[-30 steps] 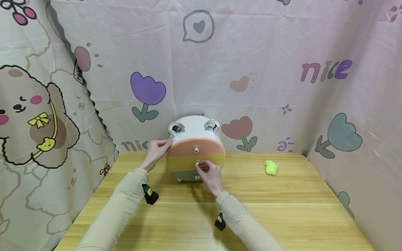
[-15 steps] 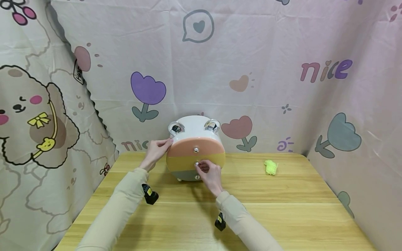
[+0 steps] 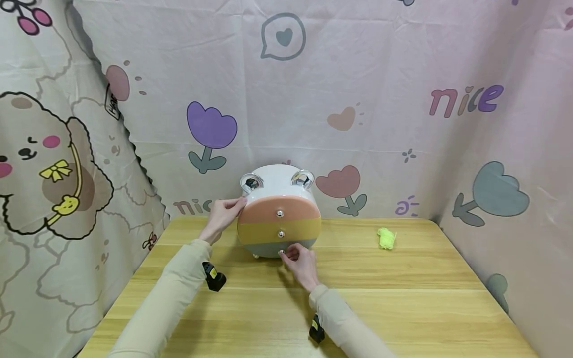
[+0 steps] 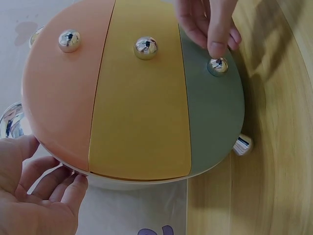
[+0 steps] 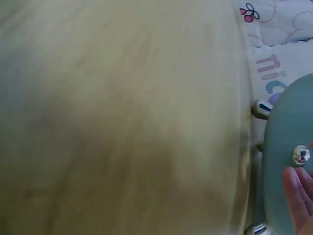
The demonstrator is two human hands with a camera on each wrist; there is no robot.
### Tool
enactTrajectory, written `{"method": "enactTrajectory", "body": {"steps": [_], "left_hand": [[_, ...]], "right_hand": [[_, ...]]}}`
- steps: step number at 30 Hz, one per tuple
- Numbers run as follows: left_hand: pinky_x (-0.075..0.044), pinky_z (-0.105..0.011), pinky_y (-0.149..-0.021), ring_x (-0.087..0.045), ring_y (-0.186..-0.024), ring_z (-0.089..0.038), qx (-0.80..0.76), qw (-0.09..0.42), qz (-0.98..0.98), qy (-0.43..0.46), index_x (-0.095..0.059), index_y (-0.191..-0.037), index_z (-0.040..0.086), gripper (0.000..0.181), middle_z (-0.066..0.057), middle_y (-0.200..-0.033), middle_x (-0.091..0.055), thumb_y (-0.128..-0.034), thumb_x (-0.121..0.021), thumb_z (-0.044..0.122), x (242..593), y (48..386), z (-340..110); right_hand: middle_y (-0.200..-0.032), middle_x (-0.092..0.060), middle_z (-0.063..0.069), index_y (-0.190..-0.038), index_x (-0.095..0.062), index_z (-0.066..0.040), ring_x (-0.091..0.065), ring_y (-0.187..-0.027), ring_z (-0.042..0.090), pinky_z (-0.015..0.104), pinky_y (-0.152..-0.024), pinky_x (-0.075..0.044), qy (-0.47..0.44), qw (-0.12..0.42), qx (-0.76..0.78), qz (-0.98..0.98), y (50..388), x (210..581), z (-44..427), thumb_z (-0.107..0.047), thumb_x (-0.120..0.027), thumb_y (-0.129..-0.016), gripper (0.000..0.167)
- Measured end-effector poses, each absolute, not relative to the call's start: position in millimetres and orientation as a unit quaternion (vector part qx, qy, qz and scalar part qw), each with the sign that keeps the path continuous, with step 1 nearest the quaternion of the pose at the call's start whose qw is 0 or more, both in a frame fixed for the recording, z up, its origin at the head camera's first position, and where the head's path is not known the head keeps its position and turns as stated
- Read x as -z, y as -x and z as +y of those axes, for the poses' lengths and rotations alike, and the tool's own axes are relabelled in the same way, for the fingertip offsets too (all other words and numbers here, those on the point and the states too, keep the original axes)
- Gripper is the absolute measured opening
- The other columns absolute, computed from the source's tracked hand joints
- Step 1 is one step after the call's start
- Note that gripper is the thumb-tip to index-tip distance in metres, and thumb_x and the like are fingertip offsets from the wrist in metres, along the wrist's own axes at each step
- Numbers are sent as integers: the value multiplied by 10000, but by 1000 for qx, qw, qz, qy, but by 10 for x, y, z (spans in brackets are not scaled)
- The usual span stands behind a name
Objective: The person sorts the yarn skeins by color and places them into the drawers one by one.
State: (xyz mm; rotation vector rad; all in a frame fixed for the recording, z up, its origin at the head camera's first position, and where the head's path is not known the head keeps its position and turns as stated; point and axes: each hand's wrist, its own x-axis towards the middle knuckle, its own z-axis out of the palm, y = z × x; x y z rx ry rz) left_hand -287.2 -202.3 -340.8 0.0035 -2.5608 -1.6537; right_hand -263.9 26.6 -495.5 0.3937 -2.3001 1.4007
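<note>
A small round-fronted drawer box (image 3: pixel 274 180), white with silver ears, stands at the back of the table. Its front has an orange drawer (image 4: pixel 68 98), a yellow drawer (image 4: pixel 139 107) and a green drawer (image 4: pixel 215 107), all flush, each with a silver knob. My left hand (image 3: pixel 222 217) holds the box's upper left edge; in the left wrist view its fingertips meet the rim. At the lowest silver knob (image 4: pixel 217 66), my right hand (image 3: pixel 303 265) has curled fingers with the thumb tip touching it. The right wrist view shows only some fingers (image 5: pixel 296 193) beside this knob.
A bright yellow-green bundle of yarn (image 3: pixel 386 238) lies on the wooden table (image 3: pixel 403 298) to the right. A patterned curtain (image 3: pixel 385 64) hangs behind and at both sides. Black wrist cameras hang from both sleeves.
My right hand has gone down from the middle knob to the lowest knob of the green drawer. The left hand keeps its place, and the drawers look unmoved.
</note>
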Motion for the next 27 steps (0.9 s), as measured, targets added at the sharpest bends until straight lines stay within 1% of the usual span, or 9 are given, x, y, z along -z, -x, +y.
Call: {"method": "enactTrajectory", "body": {"steps": [3, 11, 20, 27], "left_hand": [[-388, -489, -1189, -483, -1415, -352, 544, 48, -838, 4, -573, -1382, 20, 468, -191, -1459, -544, -1025, -569, 322, 3413, 2876, -2020], [-390, -483, -1188, -476, -1420, -348, 549, 52, -834, 2, -587, -1367, 12, 459, -190, -1455, -548, -1022, -576, 314, 3409, 2864, -2020], [-381, -478, -1195, -468, -1425, -353, 551, 54, -832, 7, -580, -1370, 2, 458, -200, -1457, -538, -1024, -577, 303, 3408, 2870, -2017], [-384, -479, -1192, -471, -1423, -351, 556, 52, -830, 6, -585, -1367, 5, 460, -203, -1451, -543, -1021, -581, 308, 3401, 2863, -2016]], "right_hand": [[-751, -759, 87, -827, -708, -26, -711, -642, 148, 165, -595, -551, -132, 208, -500, -830, 2653, 5003, 257, -170, -817, -833, 181], [-769, -768, 109, -835, -715, -17, -726, -650, 169, 166, -595, -558, -118, 194, -516, -826, 2668, 5026, 181, -147, -818, -816, 167], [-746, -765, 89, -816, -716, -38, -732, -661, 182, 189, -600, -555, -92, 220, -502, -832, 2676, 5030, 111, -126, -811, -798, 131], [-747, -765, 89, -806, -716, -39, -731, -664, 176, 194, -600, -562, -84, 221, -498, -834, 2686, 5049, 99, -103, -803, -782, 111]]}}
